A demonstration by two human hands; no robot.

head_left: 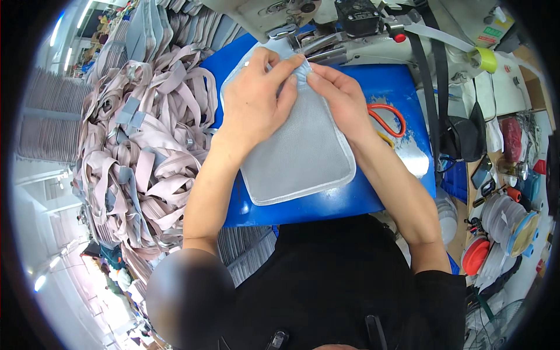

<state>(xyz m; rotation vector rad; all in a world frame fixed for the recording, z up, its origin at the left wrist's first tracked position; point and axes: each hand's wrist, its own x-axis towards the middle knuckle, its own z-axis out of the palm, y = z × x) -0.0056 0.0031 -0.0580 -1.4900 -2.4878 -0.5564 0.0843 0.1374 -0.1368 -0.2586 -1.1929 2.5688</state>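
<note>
A grey mesh panel (294, 151) with a pale bound edge lies on the blue worktop (274, 213). My left hand (259, 99) grips its upper part, fingers bent and thumb pressed near the gathered pale fabric at the top, just below the sewing machine's presser foot (282, 32). My right hand (338, 96) pinches the upper right edge of the panel beside the left fingertips. To the right of my right hand lie scissors (392, 116) with red handles, partly hidden under my wrist.
A large tangled pile of pink-grey straps (134, 151) stands left, with stacked grey panels (49, 111) beyond. The sewing machine (350, 35) spans the back, with dark straps (443, 87) hanging at its right. Cluttered shelving holds spools and a red dish (475, 254) at far right.
</note>
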